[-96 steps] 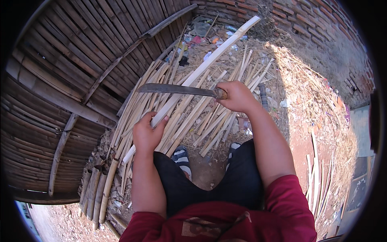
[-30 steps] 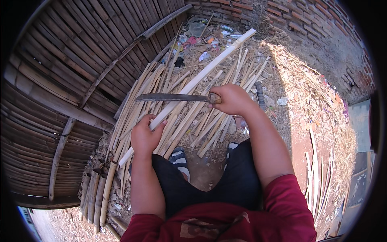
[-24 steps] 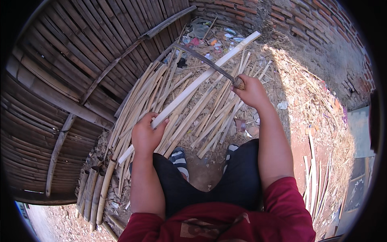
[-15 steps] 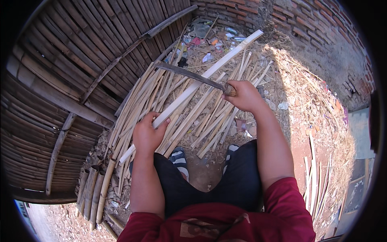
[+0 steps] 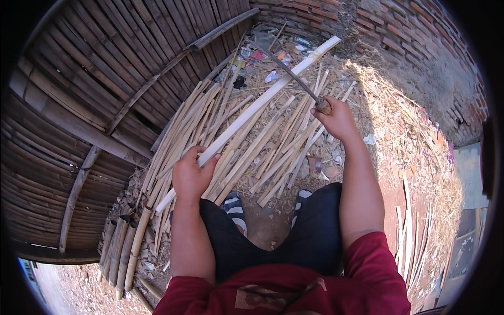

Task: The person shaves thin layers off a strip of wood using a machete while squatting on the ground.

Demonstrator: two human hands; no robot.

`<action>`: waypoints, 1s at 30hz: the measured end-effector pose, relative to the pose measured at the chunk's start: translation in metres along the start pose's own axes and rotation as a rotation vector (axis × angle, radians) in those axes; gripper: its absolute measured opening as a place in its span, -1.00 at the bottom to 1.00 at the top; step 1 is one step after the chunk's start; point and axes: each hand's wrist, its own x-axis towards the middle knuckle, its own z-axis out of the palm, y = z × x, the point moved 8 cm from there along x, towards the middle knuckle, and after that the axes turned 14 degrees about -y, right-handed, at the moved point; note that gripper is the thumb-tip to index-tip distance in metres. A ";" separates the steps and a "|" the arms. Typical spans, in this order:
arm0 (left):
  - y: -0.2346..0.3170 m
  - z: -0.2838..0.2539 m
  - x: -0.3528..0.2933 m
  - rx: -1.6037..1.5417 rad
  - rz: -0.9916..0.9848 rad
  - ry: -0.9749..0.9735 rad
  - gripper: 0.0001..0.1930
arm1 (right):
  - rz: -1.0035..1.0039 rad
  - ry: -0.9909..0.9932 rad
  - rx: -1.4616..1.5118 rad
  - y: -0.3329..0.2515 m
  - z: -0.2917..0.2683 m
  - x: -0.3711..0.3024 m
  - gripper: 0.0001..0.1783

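Observation:
My left hand (image 5: pixel 194 172) is closed around a long pale bamboo strip (image 5: pixel 247 125), which slants from beside my left knee up to the far right. In my right hand (image 5: pixel 336 118) is the wooden handle of a long-bladed knife (image 5: pixel 294 76). Its dark blade crosses the strip's far part, seen nearly edge-on; whether it touches the strip I cannot tell. Many split bamboo strips (image 5: pixel 268 139) lie in a loose pile on the ground beneath both hands.
To the left leans a bamboo slat wall (image 5: pixel 100 68), with several cut bamboo poles (image 5: pixel 119 247) near its foot. Behind the pile is a brick wall (image 5: pixel 388 31) with scattered litter (image 5: pixel 273 76) before it. More thin strips (image 5: pixel 407 236) lie in the sunlight at right.
My right hand has moved farther away and slightly right, carrying the knife along the strip toward its far end. The blade has turned more edge-on. My left hand stays nearly in place.

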 end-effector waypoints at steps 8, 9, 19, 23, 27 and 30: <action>-0.003 0.005 0.000 0.017 -0.023 -0.014 -0.53 | -0.353 -0.188 -0.135 -0.044 0.047 -0.005 -0.52; -0.003 0.004 0.000 0.014 -0.028 -0.017 -0.53 | -0.396 -0.245 -0.196 -0.056 0.054 -0.008 -0.53; -0.007 -0.003 -0.001 0.003 -0.042 0.021 -0.54 | -0.178 -0.039 -0.020 -0.016 0.018 -0.001 -0.56; -0.002 -0.003 -0.001 -0.009 -0.037 0.022 -0.52 | -0.250 -0.073 -0.033 -0.025 0.025 -0.004 -0.56; -0.004 -0.002 -0.002 -0.015 -0.046 0.005 -0.53 | -0.341 -0.274 -0.140 -0.055 0.057 -0.007 -0.53; -0.009 0.000 -0.001 0.002 -0.027 0.025 -0.53 | -0.343 -0.363 -0.243 -0.074 0.064 -0.013 -0.50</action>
